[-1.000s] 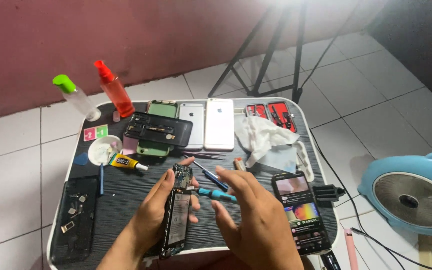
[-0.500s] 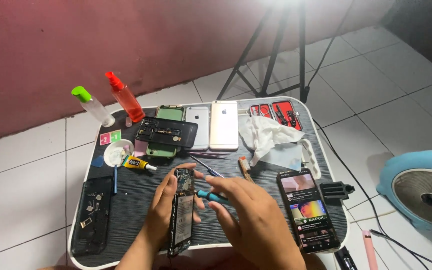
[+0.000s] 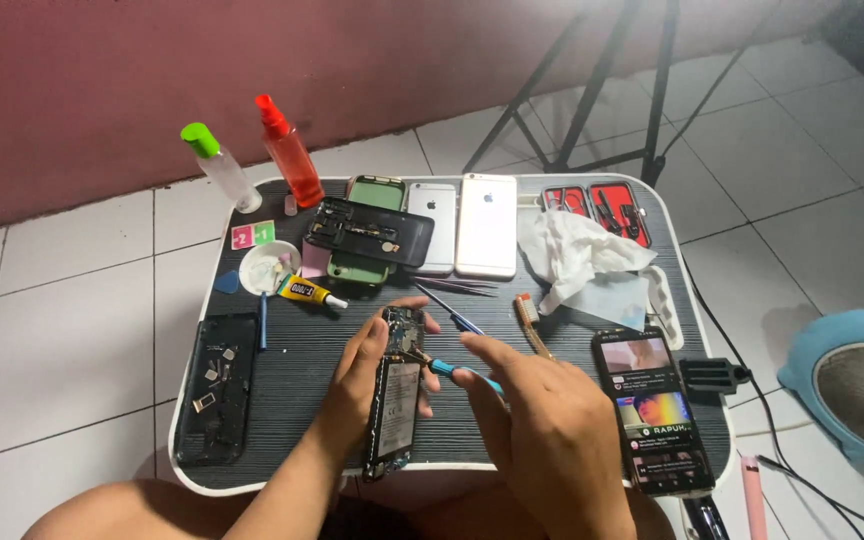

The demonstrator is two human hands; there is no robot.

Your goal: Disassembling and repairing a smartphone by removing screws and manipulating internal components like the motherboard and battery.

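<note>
The left hand [image 3: 367, 375] is holding the open phone [image 3: 396, 390] flat on the table [image 3: 302, 400]. The right hand [image 3: 542, 430] is pinching a blue screwdriver [image 3: 452, 371], its tip probably touching a screw just beside the left fingers. Keeping it straight helps.

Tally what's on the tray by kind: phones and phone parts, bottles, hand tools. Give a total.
Phones and phone parts: 7 (opened phone under left hand, lit phone, back cover, black frame, green phone, silver phone, gold phone)
Bottles: 2 (red, clear)
Hand tools: 3 (screwdriver in right hand, tweezers, toothbrush)
Total: 12
</note>
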